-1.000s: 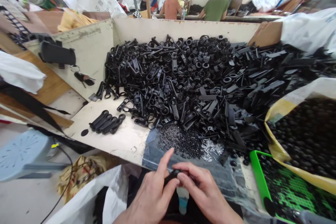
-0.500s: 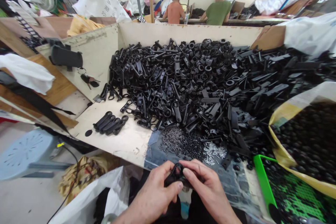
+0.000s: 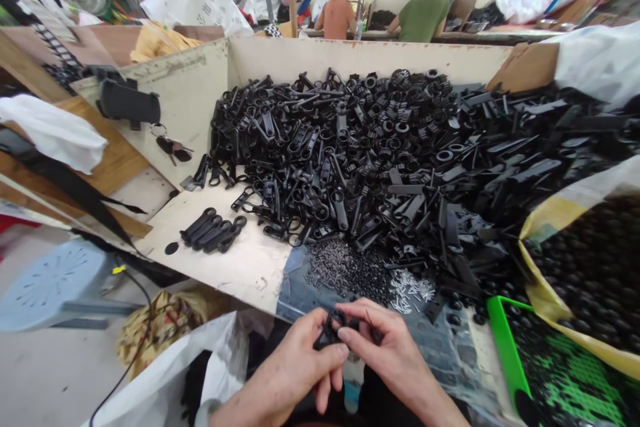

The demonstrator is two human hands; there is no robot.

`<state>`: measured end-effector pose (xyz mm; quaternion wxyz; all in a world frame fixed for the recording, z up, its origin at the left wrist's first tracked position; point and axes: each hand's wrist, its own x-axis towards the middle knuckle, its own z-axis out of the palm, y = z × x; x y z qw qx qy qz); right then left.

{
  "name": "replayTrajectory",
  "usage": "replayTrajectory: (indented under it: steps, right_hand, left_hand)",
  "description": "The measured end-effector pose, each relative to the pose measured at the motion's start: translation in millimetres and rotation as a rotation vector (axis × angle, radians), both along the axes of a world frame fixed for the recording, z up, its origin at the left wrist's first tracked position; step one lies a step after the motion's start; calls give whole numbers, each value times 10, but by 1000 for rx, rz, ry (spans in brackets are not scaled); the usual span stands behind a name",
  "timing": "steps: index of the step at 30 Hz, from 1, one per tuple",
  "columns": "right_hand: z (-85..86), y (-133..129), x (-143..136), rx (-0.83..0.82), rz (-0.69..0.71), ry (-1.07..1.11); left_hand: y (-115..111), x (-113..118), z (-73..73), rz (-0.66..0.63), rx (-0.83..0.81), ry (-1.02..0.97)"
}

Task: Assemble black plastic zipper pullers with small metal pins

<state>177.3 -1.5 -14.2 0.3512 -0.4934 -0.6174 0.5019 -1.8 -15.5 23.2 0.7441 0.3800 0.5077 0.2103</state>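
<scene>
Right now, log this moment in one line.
left hand: holds black part | right hand: fingers on it | silver pins: loose, beyond hands

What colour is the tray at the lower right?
The tray is bright green; the head view shows it best.

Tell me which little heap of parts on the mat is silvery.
The thin pins on the right: bright metal, while the grey grains and black bits are darker.

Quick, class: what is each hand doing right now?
Left hand: closed around a black part.
Right hand: pinching that part too, small dark piece among its fingers.
</scene>
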Motion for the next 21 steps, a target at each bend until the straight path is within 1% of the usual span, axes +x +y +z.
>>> replayTrajectory:
  steps: [3, 7, 13, 18, 20, 21]
  right_hand:
    - [3, -15, -6, 27, 44, -42]
    - [13, -13, 12, 57, 105, -62]
    - [106, 47, 47, 75, 196, -95]
    - [144, 43, 59, 34, 241, -110]
    - [133, 19, 79, 17, 234, -122]
    - [121, 7, 95, 18, 207, -130]
  left_hand:
    - [-15, 4, -10, -13, -7, 0]
    - [-30, 12, 15, -51, -30, -18]
    - [-74, -2, 33, -67, -62, -151]
    - [-112, -51, -42, -57, -112, -177]
    - [-102, -103, -87, -69, -107, -134]
    - [-89, -135, -108, -65, -80, -80]
